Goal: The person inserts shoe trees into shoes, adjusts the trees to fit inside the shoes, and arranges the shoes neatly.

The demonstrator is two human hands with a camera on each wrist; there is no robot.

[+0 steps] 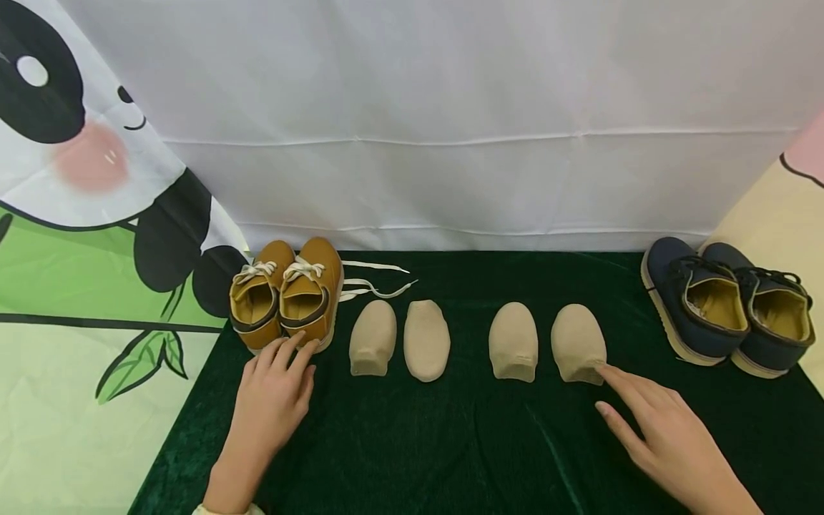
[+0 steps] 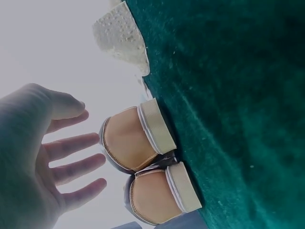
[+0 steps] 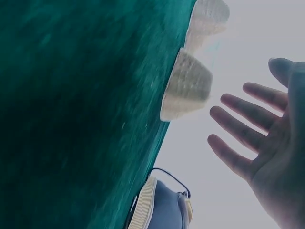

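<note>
My left hand (image 1: 273, 393) hovers with extended fingers by the heels of a pair of tan lace-up shoes (image 1: 318, 254). In the left wrist view, that hand (image 2: 45, 157) holds nothing, and a gap separates most fingers from the shoe heels (image 2: 128, 136). My right hand (image 1: 672, 429), fingers spread, is over the cloth near the rightmost beige moulded shoe insert (image 1: 578, 340). The right wrist view has this hand (image 3: 262, 129) apart from the insert (image 3: 188, 86), gripping nothing. Further inserts lie to the left, one (image 1: 428, 340) turned the opposite way.
A pair of navy lace-up shoes (image 1: 695, 307) stands at the right edge of the dark green cloth (image 1: 463, 450). White laces (image 1: 380, 286) trail beside the tan shoes. Behind hangs a white sheet (image 1: 438, 107), with a panda-print cloth (image 1: 96, 164) at the left.
</note>
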